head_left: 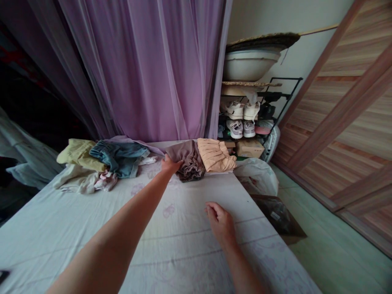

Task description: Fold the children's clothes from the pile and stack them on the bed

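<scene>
Dull-brown gathered cloth bundle (190, 158): on white floral-sheeted bed (180, 249), against peach pleated folded garment (215, 156).
Handling: we judge it light, soft, floppy; best held under both folded sides.
Left hand (170, 164): fingers at its left edge; grip, we can't tell.
Right hand (221, 223): fingers curled, empty.

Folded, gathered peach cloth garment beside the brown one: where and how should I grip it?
The folded peach garment is probably best gripped by its near edge, coming from the near right with the bare right hand, pinching its layers together. It lies low; the bunched dark-brown cloth garment crowds its left side, while white flower-patterned sheet lies open in front.
</scene>
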Available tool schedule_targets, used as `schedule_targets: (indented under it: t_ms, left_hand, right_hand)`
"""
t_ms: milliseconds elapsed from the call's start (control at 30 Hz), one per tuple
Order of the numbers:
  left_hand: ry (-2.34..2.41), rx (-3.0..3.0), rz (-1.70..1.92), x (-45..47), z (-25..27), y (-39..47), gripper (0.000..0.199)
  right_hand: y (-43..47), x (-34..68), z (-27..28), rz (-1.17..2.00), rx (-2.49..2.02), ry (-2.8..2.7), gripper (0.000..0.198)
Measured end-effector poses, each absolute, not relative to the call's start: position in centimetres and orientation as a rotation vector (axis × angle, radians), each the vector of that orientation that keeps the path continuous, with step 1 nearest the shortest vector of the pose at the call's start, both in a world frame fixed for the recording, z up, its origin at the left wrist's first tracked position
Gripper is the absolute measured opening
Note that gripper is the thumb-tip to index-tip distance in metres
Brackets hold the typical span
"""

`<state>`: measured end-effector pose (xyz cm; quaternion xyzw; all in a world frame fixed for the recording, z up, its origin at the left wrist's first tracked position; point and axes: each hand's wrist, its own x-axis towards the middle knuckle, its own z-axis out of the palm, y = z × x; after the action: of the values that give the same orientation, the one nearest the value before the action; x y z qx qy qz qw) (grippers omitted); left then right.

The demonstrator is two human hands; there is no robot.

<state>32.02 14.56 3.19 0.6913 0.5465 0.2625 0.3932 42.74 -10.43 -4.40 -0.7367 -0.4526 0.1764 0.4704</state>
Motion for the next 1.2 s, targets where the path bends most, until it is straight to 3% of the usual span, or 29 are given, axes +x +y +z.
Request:
schedule_targets:
  t_ms: [200, 567, 800, 967, 1200]
  left_hand:
    - [1.367, 2.263, 0.432, 35.4, 5.6, 12.7, 0.040]
    - [1.305, 2.483, 0.156, 38.5, 3.7, 10.9, 0.037]
    - [1.262, 2.435, 0.314, 37.0, 4.2, 11.1, 0.045]
    - [1.111, 2.326, 0.628, 32.4, 3.9, 9.7, 0.045]
    - [1.263, 1.494, 0.747, 23.4, 0.1, 7.5, 0.038]
  right_hand:
    - [-10.5, 42.5, -4.2, 0.411, -1.803, -1.107, 0.040]
    - [-10.6, 42.4, -4.3, 0.395, -1.831, -1.117, 0.038]
    - [-10.5, 42.4, -4.4, 0.408, -1.809, -1.103, 0.040]
    - [-10.4, 42.7, -4.6, 0.365, -1.836, -1.135, 0.041]
    - [-10.0, 42.5, -4.7, 0.314, -1.917, -1.154, 0.044]
